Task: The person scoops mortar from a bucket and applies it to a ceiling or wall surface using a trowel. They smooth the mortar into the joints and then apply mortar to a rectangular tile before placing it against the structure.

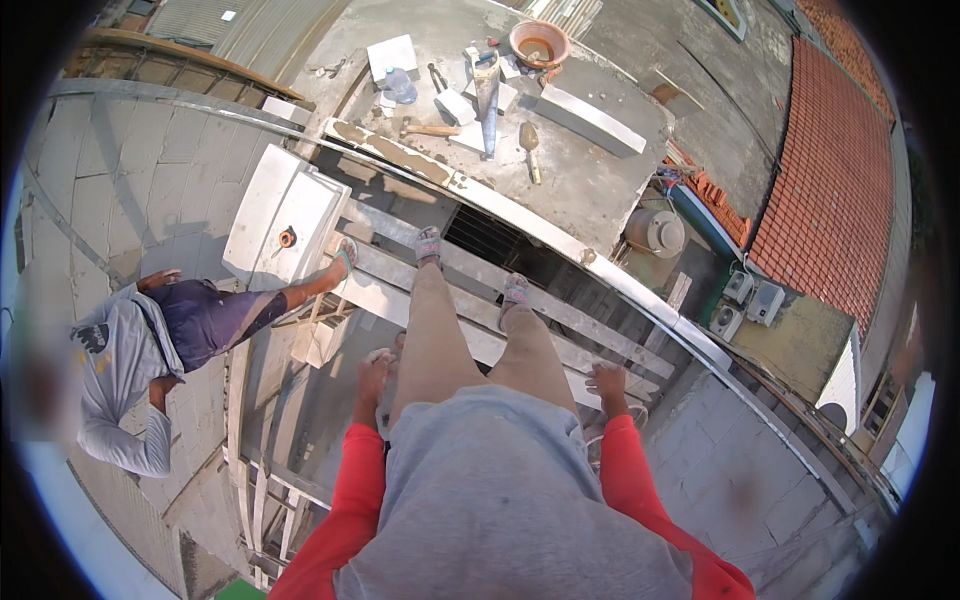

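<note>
Your left hand hangs beside your left thigh, fingers loosely bent and a little apart. The planks nearest it are pale, dusty and narrow, laid side by side with gaps; they run from near the white blocks on the left, under your feet, toward the right. Your right hand hangs by your other thigh above their far ends, its fingers also loosely bent and slightly apart.

Around you, from the left: a grey block wall, then a co-worker in a grey shirt and dark shorts, one sandalled foot out by the planks. A small orange-and-black object sits on the white blocks. Ahead, the rough concrete slab carries a clear bottle, a wooden-handled hammer, a handsaw, a trowel, a terracotta-coloured basin with brownish contents, and a long white block. Past the slab's right edge you have a rounded metal tank, outdoor air-conditioning units, another grey block wall lower down, and a red tiled roof.
</note>
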`<state>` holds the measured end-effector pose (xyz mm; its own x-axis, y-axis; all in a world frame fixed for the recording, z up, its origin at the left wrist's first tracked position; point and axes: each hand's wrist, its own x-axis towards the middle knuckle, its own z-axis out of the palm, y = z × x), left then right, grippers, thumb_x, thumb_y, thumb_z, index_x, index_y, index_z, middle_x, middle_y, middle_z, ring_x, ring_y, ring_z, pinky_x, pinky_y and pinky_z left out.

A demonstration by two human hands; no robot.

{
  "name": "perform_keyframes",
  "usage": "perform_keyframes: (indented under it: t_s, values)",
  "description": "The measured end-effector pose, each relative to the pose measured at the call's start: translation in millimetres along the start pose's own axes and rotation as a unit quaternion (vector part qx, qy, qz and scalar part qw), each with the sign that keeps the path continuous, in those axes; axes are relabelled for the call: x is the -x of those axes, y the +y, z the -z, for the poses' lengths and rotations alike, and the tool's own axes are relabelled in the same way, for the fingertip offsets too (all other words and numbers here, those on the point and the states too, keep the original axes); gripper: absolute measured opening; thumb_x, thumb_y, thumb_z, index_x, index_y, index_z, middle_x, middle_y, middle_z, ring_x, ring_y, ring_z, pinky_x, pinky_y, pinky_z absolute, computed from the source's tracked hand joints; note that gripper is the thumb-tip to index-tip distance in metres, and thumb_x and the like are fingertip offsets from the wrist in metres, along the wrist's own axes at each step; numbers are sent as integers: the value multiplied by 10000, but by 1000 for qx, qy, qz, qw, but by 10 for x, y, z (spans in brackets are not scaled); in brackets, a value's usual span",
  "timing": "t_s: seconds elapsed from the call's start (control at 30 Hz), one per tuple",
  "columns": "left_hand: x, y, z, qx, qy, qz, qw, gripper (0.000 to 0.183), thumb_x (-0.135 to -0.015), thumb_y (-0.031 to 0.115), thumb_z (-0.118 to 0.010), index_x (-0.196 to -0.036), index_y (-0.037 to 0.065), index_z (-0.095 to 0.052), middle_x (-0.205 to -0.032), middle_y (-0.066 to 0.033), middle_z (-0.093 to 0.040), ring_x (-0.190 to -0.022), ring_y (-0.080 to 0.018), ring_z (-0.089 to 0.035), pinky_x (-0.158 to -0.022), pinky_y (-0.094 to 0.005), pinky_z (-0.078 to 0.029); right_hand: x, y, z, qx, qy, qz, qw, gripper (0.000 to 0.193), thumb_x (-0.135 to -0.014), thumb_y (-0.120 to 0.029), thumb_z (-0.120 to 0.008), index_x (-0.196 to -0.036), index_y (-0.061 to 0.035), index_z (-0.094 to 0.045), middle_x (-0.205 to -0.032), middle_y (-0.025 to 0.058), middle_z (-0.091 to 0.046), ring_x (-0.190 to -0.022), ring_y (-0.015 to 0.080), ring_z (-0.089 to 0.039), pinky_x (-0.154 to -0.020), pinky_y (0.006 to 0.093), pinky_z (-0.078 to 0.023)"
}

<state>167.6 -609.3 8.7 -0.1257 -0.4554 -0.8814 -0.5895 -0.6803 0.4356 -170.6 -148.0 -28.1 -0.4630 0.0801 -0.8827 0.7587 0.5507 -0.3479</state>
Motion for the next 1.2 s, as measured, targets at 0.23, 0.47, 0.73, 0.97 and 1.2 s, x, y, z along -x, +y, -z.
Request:
perform_keyframes:
  t_s: [0.23, 0.47, 0.73, 0.97, 1.2]
  values:
    - [-660, 686, 299, 26, -6, 22, 999, 387, -1020, 157, -614, -1361, -26, -622, -1133, -106, -754, -943, -187, -753, -786, -292, -573, 445, 104, -709, 275, -3, 135, 952, 252, -900, -217, -652, -973, -29, -803, -977, 167, -786, -719, 249, -739, -706, 427, -602]
    - [-1078, 1084, 600, 24, 10, 31, 999, 386, -1019, 146, -595, -1362, -27, -629, -1065, -128, -755, -812, -170, -726, -695, -298, -560, 660, -817, -1354, 269, -12, 84, 959, 255, -952, -177, -629, -1066, 0, -774, -948, 159, -772, -732, 225, -746, -679, 383, -614]
    - [-954, 747, 561, 40, 125, 17, 991, 375, -955, 84, -664, -1309, -40, -661, -893, -75, -726, -656, -130, -640, -602, -269, -527, 552, -1848, -1359, 116, -117, 210, 964, 475, -977, -395, -712, -1182, 32, -681, -956, 141, -737, -716, 215, -727, -602, 334, -602]
    - [-799, 84, 428, 86, 67, 21, 994, 414, -885, 85, -706, -1273, -58, -685, -861, -109, -741, -582, -149, -609, -526, -304, -497, 549, -1890, -1208, 97, -104, 214, 966, 449, -1009, -369, -707, -1188, 42, -696, -917, 125, -729, -717, 168, -714, -578, 306, -590]
    - [-1014, -87, 359, -180, -40, -26, 982, 412, -889, 108, -617, -1265, -35, -705, -806, -109, -696, -603, -195, -627, -536, -341, -486, 508, -724, -683, -2, -8, 75, 997, 284, -958, -223, -676, -1090, 25, -721, -859, 111, -734, -635, 180, -696, -549, 309, -571]
